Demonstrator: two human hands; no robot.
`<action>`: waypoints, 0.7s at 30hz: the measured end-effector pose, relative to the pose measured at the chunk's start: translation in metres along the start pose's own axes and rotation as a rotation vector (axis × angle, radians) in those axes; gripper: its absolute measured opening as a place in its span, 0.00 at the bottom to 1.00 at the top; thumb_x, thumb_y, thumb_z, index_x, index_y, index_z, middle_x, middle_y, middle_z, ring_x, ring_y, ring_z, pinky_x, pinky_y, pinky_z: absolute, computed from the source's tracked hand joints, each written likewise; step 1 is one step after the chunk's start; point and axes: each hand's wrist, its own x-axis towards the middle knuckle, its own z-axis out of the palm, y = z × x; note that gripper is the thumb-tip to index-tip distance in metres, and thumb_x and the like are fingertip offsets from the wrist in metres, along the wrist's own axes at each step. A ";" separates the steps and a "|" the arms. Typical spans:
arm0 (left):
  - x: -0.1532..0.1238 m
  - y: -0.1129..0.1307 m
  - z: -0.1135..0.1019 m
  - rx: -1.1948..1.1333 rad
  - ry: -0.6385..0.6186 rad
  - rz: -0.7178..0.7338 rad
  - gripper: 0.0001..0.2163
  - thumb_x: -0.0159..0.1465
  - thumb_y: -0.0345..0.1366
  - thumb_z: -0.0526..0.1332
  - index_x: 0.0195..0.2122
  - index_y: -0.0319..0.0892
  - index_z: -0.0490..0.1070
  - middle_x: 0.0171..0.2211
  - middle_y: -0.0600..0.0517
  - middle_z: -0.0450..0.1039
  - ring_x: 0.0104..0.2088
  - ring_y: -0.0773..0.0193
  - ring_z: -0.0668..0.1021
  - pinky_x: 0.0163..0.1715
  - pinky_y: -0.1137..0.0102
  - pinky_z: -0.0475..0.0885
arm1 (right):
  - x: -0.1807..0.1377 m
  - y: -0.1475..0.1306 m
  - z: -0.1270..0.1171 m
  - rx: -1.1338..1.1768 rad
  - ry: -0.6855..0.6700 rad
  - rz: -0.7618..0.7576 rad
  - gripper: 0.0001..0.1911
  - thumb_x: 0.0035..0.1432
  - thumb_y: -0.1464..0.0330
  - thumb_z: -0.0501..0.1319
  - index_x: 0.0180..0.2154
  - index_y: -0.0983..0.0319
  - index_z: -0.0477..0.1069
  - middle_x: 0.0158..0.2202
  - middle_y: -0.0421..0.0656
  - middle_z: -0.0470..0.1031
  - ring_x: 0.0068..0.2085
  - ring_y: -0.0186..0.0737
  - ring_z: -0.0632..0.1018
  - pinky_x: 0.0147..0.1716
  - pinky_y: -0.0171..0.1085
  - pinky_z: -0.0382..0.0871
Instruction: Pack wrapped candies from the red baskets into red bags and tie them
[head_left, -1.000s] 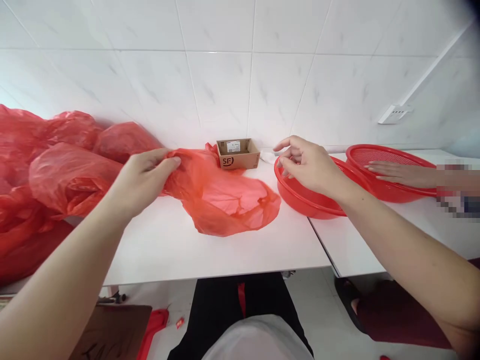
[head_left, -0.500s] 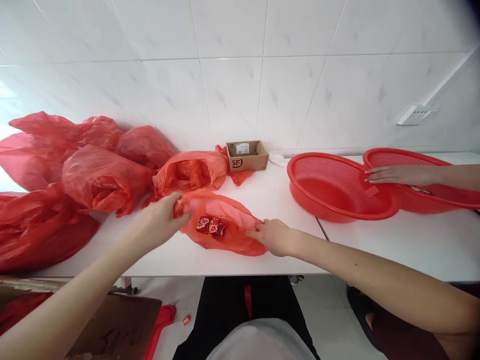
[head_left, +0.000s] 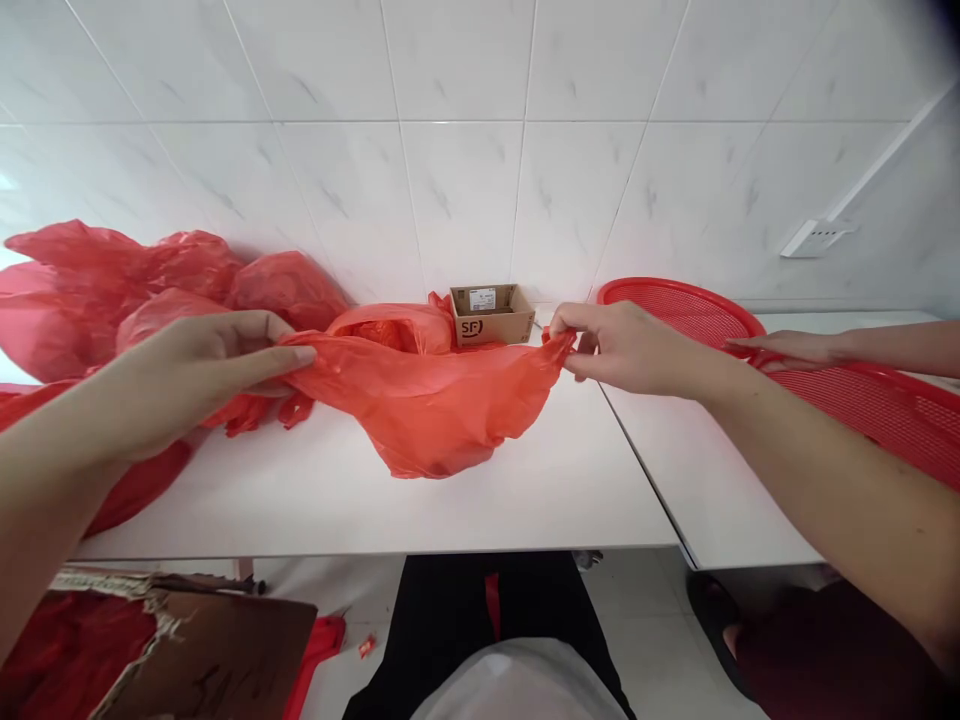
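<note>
A thin red plastic bag (head_left: 442, 410) is stretched between my two hands over the white table (head_left: 420, 515). My left hand (head_left: 217, 370) pinches its left end between thumb and fingers. At the other end, my right hand (head_left: 611, 345) grips a bunched corner. The middle of the bag sags, and its contents are hidden behind the plastic. Just behind it lies another red plastic bag (head_left: 427, 325), its mouth facing me. Beside that stands a small open cardboard box (head_left: 495, 325) marked SF.
Filled red bags (head_left: 281, 290) are heaped at the left. Another person's hand (head_left: 795, 350) holds a red perforated basket (head_left: 900, 410) at the right; a second basket (head_left: 682, 300) stands behind. A large cardboard carton (head_left: 225, 650) sits on the floor. A socket (head_left: 814, 238) is on the wall.
Both my hands have raised the bag and spread its ends apart; the red packets inside no longer show. The other person's basket at the right is now tilted and has come nearer.
</note>
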 end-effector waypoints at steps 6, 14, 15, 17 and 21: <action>0.009 0.008 0.016 -0.353 -0.072 0.047 0.13 0.56 0.47 0.66 0.28 0.41 0.72 0.29 0.47 0.75 0.26 0.59 0.77 0.22 0.65 0.75 | 0.010 -0.016 -0.012 0.089 0.210 -0.016 0.09 0.49 0.78 0.60 0.30 0.58 0.68 0.32 0.38 0.77 0.27 0.34 0.75 0.27 0.35 0.68; 0.007 0.015 0.034 -0.495 -0.060 0.031 0.12 0.62 0.40 0.63 0.26 0.39 0.66 0.25 0.53 0.72 0.27 0.67 0.74 0.30 0.70 0.74 | 0.016 -0.003 -0.010 0.254 0.197 0.025 0.06 0.51 0.76 0.61 0.29 0.60 0.67 0.26 0.38 0.76 0.24 0.32 0.74 0.21 0.32 0.63; 0.006 0.017 0.036 -0.488 -0.073 0.024 0.12 0.62 0.40 0.63 0.26 0.39 0.66 0.24 0.55 0.71 0.26 0.68 0.73 0.29 0.71 0.73 | 0.016 -0.002 -0.010 0.254 0.221 0.033 0.06 0.51 0.76 0.61 0.29 0.60 0.67 0.26 0.38 0.76 0.24 0.32 0.74 0.21 0.32 0.62; 0.005 0.020 0.039 -0.472 -0.081 0.034 0.10 0.63 0.40 0.63 0.28 0.40 0.66 0.24 0.55 0.71 0.26 0.69 0.72 0.28 0.72 0.71 | 0.017 -0.002 -0.012 0.280 0.318 0.040 0.06 0.53 0.75 0.61 0.30 0.60 0.67 0.26 0.38 0.76 0.24 0.32 0.74 0.22 0.33 0.62; 0.011 0.022 0.043 -0.450 -0.070 0.056 0.10 0.63 0.41 0.62 0.30 0.40 0.69 0.27 0.54 0.72 0.28 0.68 0.73 0.30 0.72 0.71 | 0.022 -0.004 -0.018 0.257 0.267 0.045 0.05 0.53 0.72 0.64 0.29 0.60 0.67 0.26 0.39 0.74 0.25 0.33 0.74 0.22 0.33 0.62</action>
